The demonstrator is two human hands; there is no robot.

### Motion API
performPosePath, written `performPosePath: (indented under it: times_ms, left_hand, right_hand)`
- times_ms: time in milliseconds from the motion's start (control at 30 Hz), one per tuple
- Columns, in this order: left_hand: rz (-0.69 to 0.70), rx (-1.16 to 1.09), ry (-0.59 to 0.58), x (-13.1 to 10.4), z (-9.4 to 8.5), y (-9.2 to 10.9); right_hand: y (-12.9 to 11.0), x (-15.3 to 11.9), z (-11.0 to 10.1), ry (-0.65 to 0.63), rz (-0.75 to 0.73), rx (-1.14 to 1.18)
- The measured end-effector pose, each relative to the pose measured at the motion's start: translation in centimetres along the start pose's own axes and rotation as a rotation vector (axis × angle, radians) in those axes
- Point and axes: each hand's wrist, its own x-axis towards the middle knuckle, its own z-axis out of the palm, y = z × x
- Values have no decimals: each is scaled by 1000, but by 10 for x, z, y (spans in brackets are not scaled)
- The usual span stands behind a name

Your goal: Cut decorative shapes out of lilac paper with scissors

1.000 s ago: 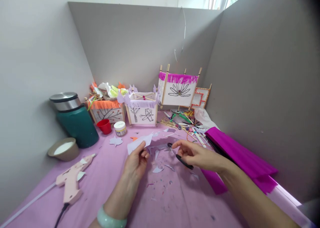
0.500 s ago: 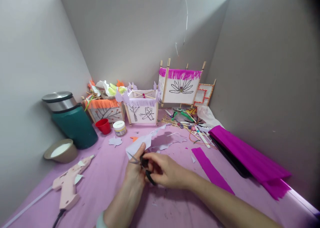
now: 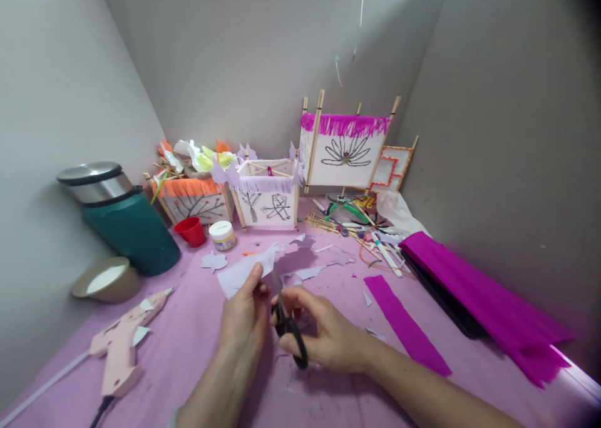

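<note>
A pale lilac sheet of paper (image 3: 244, 270) is pinched between the thumb and fingers of my left hand (image 3: 246, 312), near the middle of the view. My right hand (image 3: 323, 331) has its fingers in the black handles of a pair of scissors (image 3: 293, 340). The blades point up and away, just right of the paper and apart from it. Lilac scraps (image 3: 310, 273) lie beyond my hands, and a lilac cut-out shape (image 3: 215, 261) rests on the pink-purple table cover (image 3: 188, 353) to the left.
At left stand a green flask (image 3: 131, 228), a bowl (image 3: 107, 279), a glue gun (image 3: 123, 346), a red cup (image 3: 190, 232) and a white jar (image 3: 222, 235). Decorated boxes (image 3: 347, 159) line the back. Sticks and pens (image 3: 385, 253) lie right, beside magenta paper (image 3: 474, 296).
The scissors have moved right, away from my left wrist, and their blades now point upward. My left hand has shifted slightly left with the paper. The camera view has tilted down.
</note>
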Motion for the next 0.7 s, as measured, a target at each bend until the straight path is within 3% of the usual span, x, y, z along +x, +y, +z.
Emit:
performPosePath:
  times_ms: [100, 300, 500, 700]
  left_hand:
    - [157, -56, 38, 2, 2, 4]
    - [313, -135, 44, 4, 3, 8]
    - [278, -138, 7, 5, 0, 8]
    - [167, -77, -3, -1, 4, 1]
  right_hand:
    - [-2, -5, 8, 15, 192, 248]
    - [7, -9, 25, 131, 350, 399]
    - [8, -8, 24, 183, 437, 415]
    - [12, -9, 25, 138, 423, 385]
